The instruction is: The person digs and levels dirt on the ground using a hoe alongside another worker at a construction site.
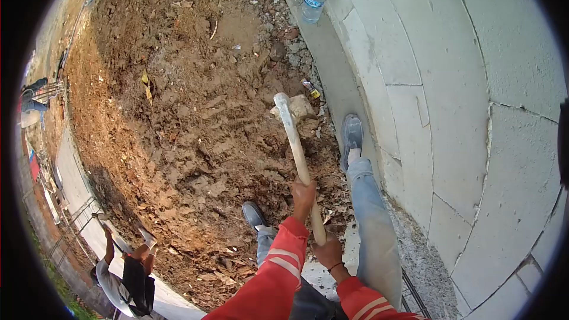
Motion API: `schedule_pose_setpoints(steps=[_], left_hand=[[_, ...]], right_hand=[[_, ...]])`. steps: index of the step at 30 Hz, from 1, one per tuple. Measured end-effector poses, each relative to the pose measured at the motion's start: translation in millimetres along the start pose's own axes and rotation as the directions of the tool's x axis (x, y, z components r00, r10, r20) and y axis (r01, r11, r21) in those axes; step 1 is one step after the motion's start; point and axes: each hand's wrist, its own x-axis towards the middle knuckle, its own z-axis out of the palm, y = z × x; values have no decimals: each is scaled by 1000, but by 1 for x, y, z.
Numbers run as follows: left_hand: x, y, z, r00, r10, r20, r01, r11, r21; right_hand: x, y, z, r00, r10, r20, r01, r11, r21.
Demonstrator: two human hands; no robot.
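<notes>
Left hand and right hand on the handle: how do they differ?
The left hand grips farther up the pale handle; the right hand grips near its lower end. The right hand has a dark band at its wrist; the left hand shows none. Both close around the same handle.

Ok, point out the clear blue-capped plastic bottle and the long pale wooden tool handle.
Clear blue-capped plastic bottle (313, 3): head view, on the middle of its body.
Long pale wooden tool handle (300, 162): head view, on the middle of its shaft.
</notes>
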Motion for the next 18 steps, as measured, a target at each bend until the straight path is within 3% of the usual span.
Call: schedule_pose_setpoints(steps=[1,3,6,7,8,10,11,13,14,16,18], left_hand=[[-51,28,-15,998,-58,11,57,996,65],[-75,-45,-21,996,-60,59,65,994,-88],[-87,-40,-39,1000,-12,4,12,994,-107],[-81,-26,-44,1000,5,-1,-5,982,-187],[-67,-4,-49,1000,18,-10,-20,965,-262],[-26,45,-54,989,111,-99,-131,964,-229],[-14,90,-52,976,158,-150,-205,896,-393],[26,169,-51,941,284,-186,-339,819,-464],[39,216,-45,926,273,-260,-369,801,-472],[92,265,-32,864,406,-299,-499,768,-402],[134,286,-8,842,425,-332,-525,784,-331]], right_hand=[[-31,12,10,1000,2,-30,-1,1000,16],[-76,45,37,993,93,-78,-96,995,-40],[-83,56,45,993,118,-6,-118,990,-80],[-69,42,38,999,44,-29,-46,996,-80],[-51,24,28,999,-28,-46,24,997,-80],[3,-7,9,968,-249,-40,244,964,-101],[31,-37,-6,956,-290,-43,284,951,-119],[97,-89,-33,899,-438,-32,433,896,-95],[127,-118,-48,863,-500,-71,492,864,-106],[194,-163,-75,820,-570,-58,562,820,-111],[235,-170,-87,798,-600,-59,590,798,-124]])
